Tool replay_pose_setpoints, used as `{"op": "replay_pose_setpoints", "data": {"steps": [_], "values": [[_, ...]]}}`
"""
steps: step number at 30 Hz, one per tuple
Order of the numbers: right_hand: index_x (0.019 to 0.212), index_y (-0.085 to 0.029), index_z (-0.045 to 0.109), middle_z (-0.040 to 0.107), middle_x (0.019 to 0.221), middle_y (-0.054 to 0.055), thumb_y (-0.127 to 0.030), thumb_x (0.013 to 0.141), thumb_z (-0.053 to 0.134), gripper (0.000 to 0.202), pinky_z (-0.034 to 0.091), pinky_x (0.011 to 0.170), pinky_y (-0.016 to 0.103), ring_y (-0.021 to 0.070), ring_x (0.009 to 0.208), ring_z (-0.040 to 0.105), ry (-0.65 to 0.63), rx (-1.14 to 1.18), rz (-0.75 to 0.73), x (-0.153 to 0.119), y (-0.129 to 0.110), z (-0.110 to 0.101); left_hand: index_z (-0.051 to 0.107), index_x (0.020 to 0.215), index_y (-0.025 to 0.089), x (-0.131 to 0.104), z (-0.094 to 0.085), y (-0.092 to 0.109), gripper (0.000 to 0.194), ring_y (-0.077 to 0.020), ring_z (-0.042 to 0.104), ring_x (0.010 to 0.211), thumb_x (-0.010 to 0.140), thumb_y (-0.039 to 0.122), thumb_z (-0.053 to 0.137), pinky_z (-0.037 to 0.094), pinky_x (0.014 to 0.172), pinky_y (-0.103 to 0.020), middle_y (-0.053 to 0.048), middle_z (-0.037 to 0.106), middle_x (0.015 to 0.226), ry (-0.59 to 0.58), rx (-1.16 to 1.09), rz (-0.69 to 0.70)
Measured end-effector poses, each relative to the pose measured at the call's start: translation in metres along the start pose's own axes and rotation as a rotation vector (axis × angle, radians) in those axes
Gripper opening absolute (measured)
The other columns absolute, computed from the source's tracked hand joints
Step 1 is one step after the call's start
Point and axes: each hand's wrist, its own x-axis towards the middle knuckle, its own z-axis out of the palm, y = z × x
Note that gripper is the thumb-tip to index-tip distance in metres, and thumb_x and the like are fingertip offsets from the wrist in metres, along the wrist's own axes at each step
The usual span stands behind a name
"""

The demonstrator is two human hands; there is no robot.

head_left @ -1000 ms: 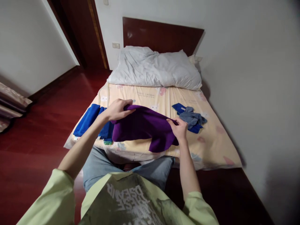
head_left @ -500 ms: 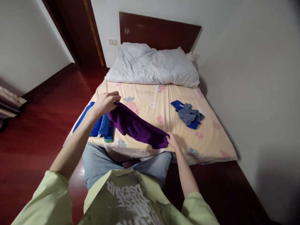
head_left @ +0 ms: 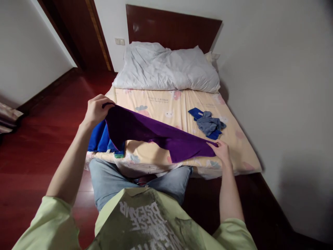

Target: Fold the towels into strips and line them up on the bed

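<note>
A purple cloth (head_left: 153, 133) is stretched out between my two hands above the near end of the bed (head_left: 179, 104). My left hand (head_left: 96, 110) grips its upper left corner, raised over the bed's left side. At the lower right, my right hand (head_left: 221, 150) pinches the other corner, close to the mattress. Blue folded cloths (head_left: 100, 140) lie under the purple one at the bed's left edge, partly hidden by it.
A small heap of blue and grey cloths (head_left: 207, 124) lies on the bed's right side. White pillows (head_left: 166, 67) rest against the dark headboard (head_left: 171, 29). A wall runs along the right; red wooden floor (head_left: 39, 139) spreads on the left.
My hands have moved apart, the left one up and left, the right one out to the right, so the bunched purple cloth is now pulled out wide.
</note>
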Motion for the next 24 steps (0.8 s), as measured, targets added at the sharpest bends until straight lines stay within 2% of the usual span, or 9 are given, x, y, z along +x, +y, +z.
{"op": "replay_pose_setpoints", "data": {"steps": [4, 8, 10, 13, 16, 20, 22, 24], "values": [[0.071, -0.018, 0.061, 0.063, 0.072, 0.002, -0.067, 0.053, 0.085, 0.057, 0.049, 0.067, 0.03, 0.0167, 0.069, 0.058, -0.017, 0.095, 0.022, 0.005, 0.0, -0.041, 0.076, 0.095, 0.018, -0.003, 0.006, -0.005, 0.023, -0.0137, 0.06, 0.088, 0.089, 0.036, 0.062, 0.048, 0.081, -0.026, -0.003, 0.07, 0.097, 0.12, -0.055, -0.092], [0.069, -0.019, 0.063, 0.064, 0.076, 0.004, -0.062, 0.04, 0.091, 0.059, 0.051, 0.071, 0.032, 0.0173, 0.073, 0.059, 0.0, 0.154, 0.104, 0.002, -0.001, -0.073, 0.077, 0.099, 0.016, -0.003, 0.013, -0.008, 0.023, -0.0099, 0.057, 0.079, 0.084, 0.03, 0.068, 0.047, 0.075, -0.022, 0.0, 0.074, 0.092, 0.208, -0.109, -0.223], [0.062, -0.02, 0.056, 0.059, 0.074, 0.001, -0.057, 0.037, 0.093, 0.058, 0.049, 0.071, 0.033, 0.0162, 0.072, 0.056, 0.058, 0.247, 0.098, -0.002, -0.003, -0.085, 0.078, 0.099, 0.016, -0.005, 0.015, -0.008, 0.022, -0.0088, 0.056, 0.074, 0.082, 0.028, 0.069, 0.047, 0.072, -0.022, 0.001, 0.075, 0.089, 0.218, -0.144, -0.25], [0.052, -0.022, 0.037, 0.047, 0.068, -0.002, -0.05, 0.037, 0.094, 0.065, 0.047, 0.068, 0.035, 0.015, 0.068, 0.05, 0.114, 0.447, 0.043, -0.009, -0.004, -0.1, 0.078, 0.098, 0.015, -0.008, 0.016, -0.006, 0.024, -0.0088, 0.057, 0.072, 0.08, 0.03, 0.073, 0.049, 0.072, -0.022, 0.001, 0.075, 0.088, 0.251, -0.201, -0.278], [0.052, -0.023, 0.03, 0.039, 0.064, -0.004, -0.049, 0.034, 0.094, 0.071, 0.044, 0.065, 0.038, 0.015, 0.063, 0.046, 0.145, 0.555, 0.022, -0.013, 0.002, -0.113, 0.079, 0.095, 0.015, -0.009, 0.018, -0.003, 0.029, -0.009, 0.057, 0.068, 0.074, 0.035, 0.08, 0.049, 0.066, -0.023, 0.001, 0.074, 0.08, 0.335, -0.229, -0.311], [0.054, -0.024, 0.033, 0.041, 0.062, -0.004, -0.056, 0.028, 0.091, 0.071, 0.045, 0.063, 0.042, 0.0147, 0.059, 0.043, 0.348, 0.61, 0.051, -0.007, 0.009, -0.124, 0.08, 0.092, 0.013, -0.008, 0.022, -0.006, 0.031, -0.0108, 0.062, 0.068, 0.072, 0.036, 0.082, 0.05, 0.065, -0.023, -0.001, 0.075, 0.077, 0.382, -0.25, -0.339], [0.055, -0.024, 0.039, 0.045, 0.063, -0.003, -0.055, 0.035, 0.089, 0.062, 0.046, 0.067, 0.043, 0.0148, 0.059, 0.045, 0.529, 0.594, 0.054, -0.001, 0.009, -0.125, 0.08, 0.095, 0.013, -0.009, 0.024, -0.009, 0.029, -0.0131, 0.066, 0.074, 0.075, 0.034, 0.078, 0.054, 0.073, -0.026, -0.002, 0.077, 0.083, 0.335, -0.296, -0.33], [0.055, -0.023, 0.047, 0.047, 0.063, -0.003, -0.046, 0.046, 0.087, 0.047, 0.048, 0.073, 0.043, 0.0141, 0.061, 0.046, 0.709, 0.562, 0.039, 0.007, 0.006, -0.124, 0.079, 0.098, 0.013, -0.013, 0.028, -0.012, 0.028, -0.015, 0.069, 0.08, 0.078, 0.032, 0.074, 0.056, 0.08, -0.029, -0.001, 0.078, 0.088, 0.256, -0.329, -0.317]]}}
